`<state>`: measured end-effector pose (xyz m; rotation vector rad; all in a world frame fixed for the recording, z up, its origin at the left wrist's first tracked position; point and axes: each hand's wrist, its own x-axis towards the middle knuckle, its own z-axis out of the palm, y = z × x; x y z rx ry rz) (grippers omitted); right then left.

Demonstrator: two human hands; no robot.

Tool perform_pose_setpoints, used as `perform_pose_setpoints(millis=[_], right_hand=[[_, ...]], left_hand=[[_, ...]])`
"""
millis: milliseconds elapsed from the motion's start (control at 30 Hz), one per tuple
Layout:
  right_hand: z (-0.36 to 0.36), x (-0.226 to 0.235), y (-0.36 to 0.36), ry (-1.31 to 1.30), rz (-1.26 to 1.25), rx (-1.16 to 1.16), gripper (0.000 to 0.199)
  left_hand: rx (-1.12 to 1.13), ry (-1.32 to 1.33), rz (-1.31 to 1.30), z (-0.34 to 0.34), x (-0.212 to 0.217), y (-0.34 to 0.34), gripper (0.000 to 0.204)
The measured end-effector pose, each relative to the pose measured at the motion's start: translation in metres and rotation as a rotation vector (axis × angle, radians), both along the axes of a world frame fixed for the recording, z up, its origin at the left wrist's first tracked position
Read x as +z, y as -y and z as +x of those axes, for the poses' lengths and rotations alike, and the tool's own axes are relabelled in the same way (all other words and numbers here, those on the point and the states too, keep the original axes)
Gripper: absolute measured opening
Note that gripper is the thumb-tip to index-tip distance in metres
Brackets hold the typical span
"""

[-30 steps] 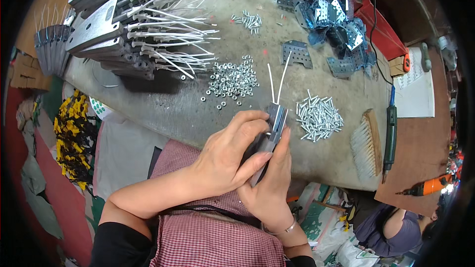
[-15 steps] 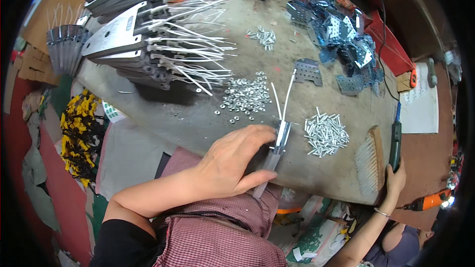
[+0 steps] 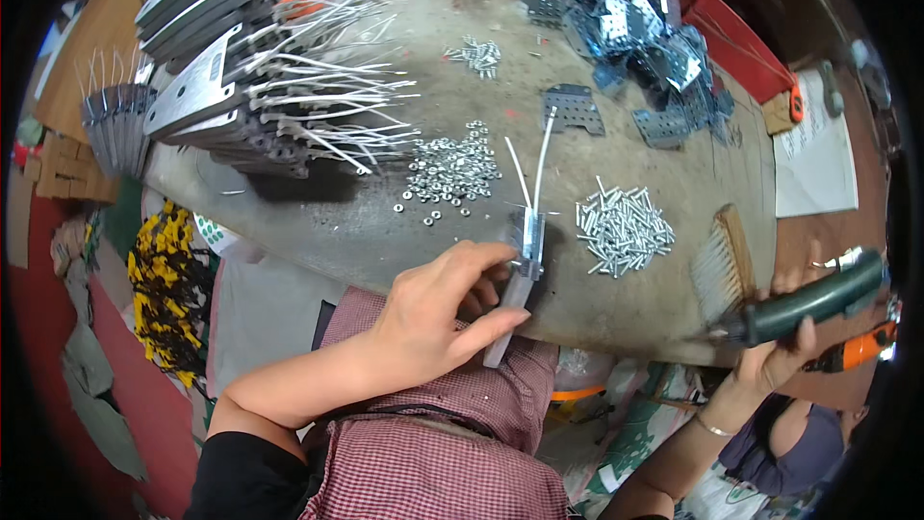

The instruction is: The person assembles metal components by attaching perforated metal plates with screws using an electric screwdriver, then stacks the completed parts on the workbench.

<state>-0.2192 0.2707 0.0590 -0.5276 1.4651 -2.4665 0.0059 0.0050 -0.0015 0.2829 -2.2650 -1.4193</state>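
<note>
My left hand (image 3: 438, 303) is closed at the table's front edge, thumb and fingers pinching a slim grey metal part (image 3: 515, 313) that tilts upward. A small bracket sits around its upper end, and two white wires (image 3: 541, 169) rise from there. Over at the right edge, my right hand (image 3: 770, 356) is wrapped around a dark green electric screwdriver (image 3: 818, 299), whose narrow end points left toward the brush. Between the hands lies a pile of screws (image 3: 626, 229). Beyond my left hand are loose nuts (image 3: 450, 173).
Stacked grey metal parts with white wires (image 3: 197, 96) fill the back left. Perforated blue-grey brackets (image 3: 630, 29) are heaped at the back right, one plate (image 3: 574, 110) apart. A wooden brush (image 3: 727, 255) lies near the right edge. Another person (image 3: 789, 443) is at lower right.
My right hand has raised the electric screwdriver and swung it from upright to nearly level, its narrow end now leftward. My left hand keeps its pinch on the wired part.
</note>
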Motion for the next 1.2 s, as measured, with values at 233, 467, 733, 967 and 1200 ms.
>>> perform_pose_setpoints(millis=[233, 467, 733, 967, 1200], right_hand=[[0.055, -0.014, 0.075, 0.118, -0.52, -0.124, 0.043], [0.059, -0.053, 0.104, 0.412, -0.57, -0.298, 0.032], [0.061, -0.052, 0.114, 0.469, -0.613, -0.424, 0.034], [0.055, -0.068, 0.108, 0.468, -0.628, -0.308, 0.034], [0.055, -0.069, 0.103, 0.377, -0.538, -0.331, 0.035]], left_hand=[[0.027, -0.088, -0.027, -0.005, 0.001, -0.009, 0.044], [0.011, -0.101, -0.047, -0.008, 0.0, -0.009, 0.041], [-0.006, -0.08, -0.029, -0.008, 0.001, -0.01, 0.041], [-0.017, -0.05, 0.0, -0.008, 0.003, -0.01, 0.043], [0.195, 0.102, -0.503, 0.001, 0.014, 0.036, 0.025]])
